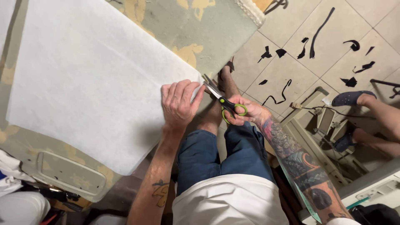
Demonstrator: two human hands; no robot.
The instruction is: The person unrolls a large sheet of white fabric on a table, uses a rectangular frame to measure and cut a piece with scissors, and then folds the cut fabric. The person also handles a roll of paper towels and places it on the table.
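Note:
A large white sheet of thin fabric or paper (91, 79) lies across a worn green and yellow table (200, 25). My left hand (179, 102) presses flat on the sheet's near right edge. My right hand (246, 113) grips black scissors with green handles (227, 104). Their blades point up-left at the sheet's edge, just beside my left fingertips, and are slightly parted.
Black fabric scraps (310, 39) litter the tiled floor at upper right. Another person's legs in dark clogs (352, 98) rest at the right beside a pale sewing-machine stand (316, 121). A tape measure hangs along my right forearm. Clutter sits under the table at lower left.

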